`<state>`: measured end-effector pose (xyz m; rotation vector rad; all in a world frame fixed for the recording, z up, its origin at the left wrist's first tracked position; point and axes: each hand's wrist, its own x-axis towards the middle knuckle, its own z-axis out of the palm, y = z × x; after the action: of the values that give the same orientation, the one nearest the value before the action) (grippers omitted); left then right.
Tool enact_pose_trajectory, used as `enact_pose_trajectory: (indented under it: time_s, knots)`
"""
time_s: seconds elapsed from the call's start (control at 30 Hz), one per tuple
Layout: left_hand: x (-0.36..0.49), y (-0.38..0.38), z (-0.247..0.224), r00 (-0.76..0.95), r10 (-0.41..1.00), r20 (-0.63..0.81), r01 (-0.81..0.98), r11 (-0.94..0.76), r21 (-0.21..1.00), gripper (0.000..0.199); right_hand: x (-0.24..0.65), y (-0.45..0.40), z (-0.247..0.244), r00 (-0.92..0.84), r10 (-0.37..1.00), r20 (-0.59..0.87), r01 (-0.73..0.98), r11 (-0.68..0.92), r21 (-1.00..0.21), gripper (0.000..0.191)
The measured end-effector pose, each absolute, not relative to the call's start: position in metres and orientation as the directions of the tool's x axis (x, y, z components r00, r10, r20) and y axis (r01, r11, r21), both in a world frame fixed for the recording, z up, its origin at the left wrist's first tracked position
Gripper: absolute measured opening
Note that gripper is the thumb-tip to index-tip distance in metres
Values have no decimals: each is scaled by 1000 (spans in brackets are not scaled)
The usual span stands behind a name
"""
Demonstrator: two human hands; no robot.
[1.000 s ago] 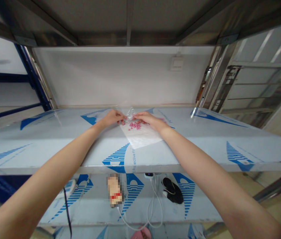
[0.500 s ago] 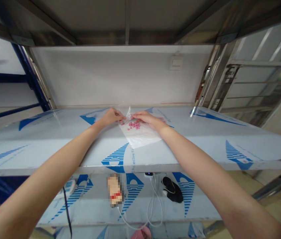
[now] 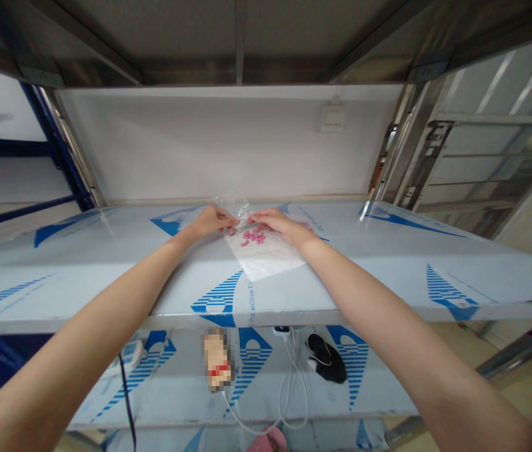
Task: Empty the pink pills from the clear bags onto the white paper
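Note:
A crinkled clear plastic bag [image 3: 243, 212] stands up between my two hands at the back of the steel shelf. My left hand [image 3: 211, 221] pinches its left side, thumb and forefinger together. From the other side my right hand [image 3: 275, 221] closes its fingertips on the bag, partly hiding them. Small pink beads [image 3: 254, 237] lie in a cluster just below the fingers, and a few more show by the left fingertips. Under the beads is a thin whitish plastic sheet or bag [image 3: 272, 257], flat on the shelf. Some pink shows faintly behind my right hand.
The shelf [image 3: 379, 267] wears blue-printed protective film. On the lower shelf lie a blurred-out phone-like object [image 3: 217, 361] on a white cable [image 3: 247, 427], a black pouch-like item [image 3: 326, 359] and a white device [image 3: 129, 355]. A metal panel [image 3: 190, 56] hangs overhead.
The upper part of the clear bag has shifted left and spread out above the fingers. Both hands stay in nearly the same place.

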<state>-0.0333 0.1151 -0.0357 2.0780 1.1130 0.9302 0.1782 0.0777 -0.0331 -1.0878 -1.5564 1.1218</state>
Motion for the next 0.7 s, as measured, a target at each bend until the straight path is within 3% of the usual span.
enact_pose_trajectory:
  time_s: [0.2,0.43,0.7]
  knots:
    - [-34,113,-34,408,873,269,457,-450,767,21,178,73,-30,-206,958,200,178,237,-955,17]
    - [-35,115,-31,356,868,346,419,-479,771,15,178,70,-24,-189,958,215,321,267,-909,11]
    - [-36,115,-28,351,865,358,420,-487,766,8,182,79,-26,-188,957,222,271,267,-925,12]
